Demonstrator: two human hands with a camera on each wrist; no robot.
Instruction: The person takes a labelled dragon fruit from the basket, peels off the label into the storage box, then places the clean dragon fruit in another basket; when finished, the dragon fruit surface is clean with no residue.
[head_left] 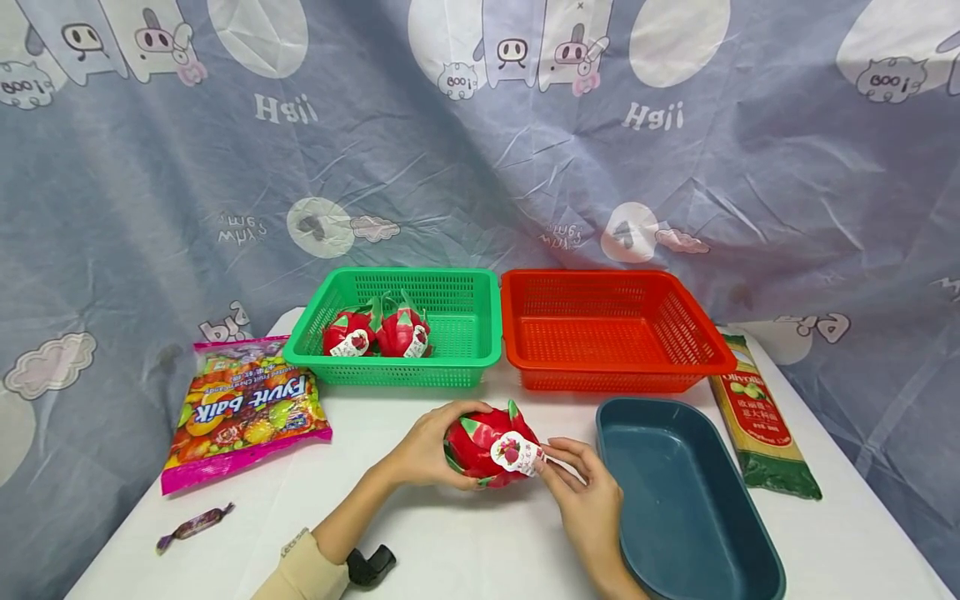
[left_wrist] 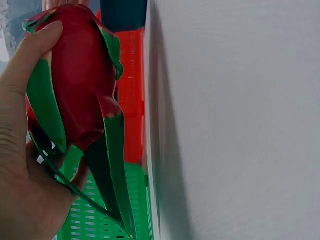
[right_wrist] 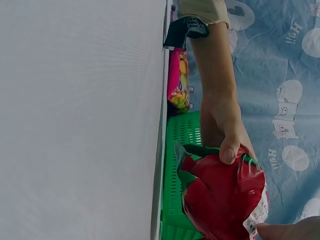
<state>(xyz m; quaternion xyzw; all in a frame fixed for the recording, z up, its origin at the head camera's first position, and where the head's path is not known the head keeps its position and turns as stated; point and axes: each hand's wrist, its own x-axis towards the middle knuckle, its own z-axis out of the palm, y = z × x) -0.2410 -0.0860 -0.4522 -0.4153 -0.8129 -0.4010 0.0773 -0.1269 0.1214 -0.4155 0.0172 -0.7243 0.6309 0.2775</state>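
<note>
Fruit [head_left: 480,442], red with long green leaves [left_wrist: 117,165], held above the white table [head_left: 450,558]; printed white label [head_left: 513,455] visible from head and right wrist, trailing leaf tips clearest from left wrist. Two similar fruits [head_left: 403,332] inside the green basket [head_left: 405,373], beside the red basket [head_left: 600,380]; blue tray [head_left: 701,517] near the right hand [head_left: 588,500]. Long axis roughly left to right, labelled end rightward. Left hand [head_left: 427,447] curled round the fruit; right fingertips pinching the label's edge.

My white bench [head_left: 450,550] holds a green plastic basket [head_left: 390,375], red plastic basket [head_left: 607,378], blue oblong tub [head_left: 678,500], pink-edged candy bag [head_left: 251,408], purple wrapped sweet [head_left: 197,524] and long green-and-yellow packet [head_left: 767,421].
</note>
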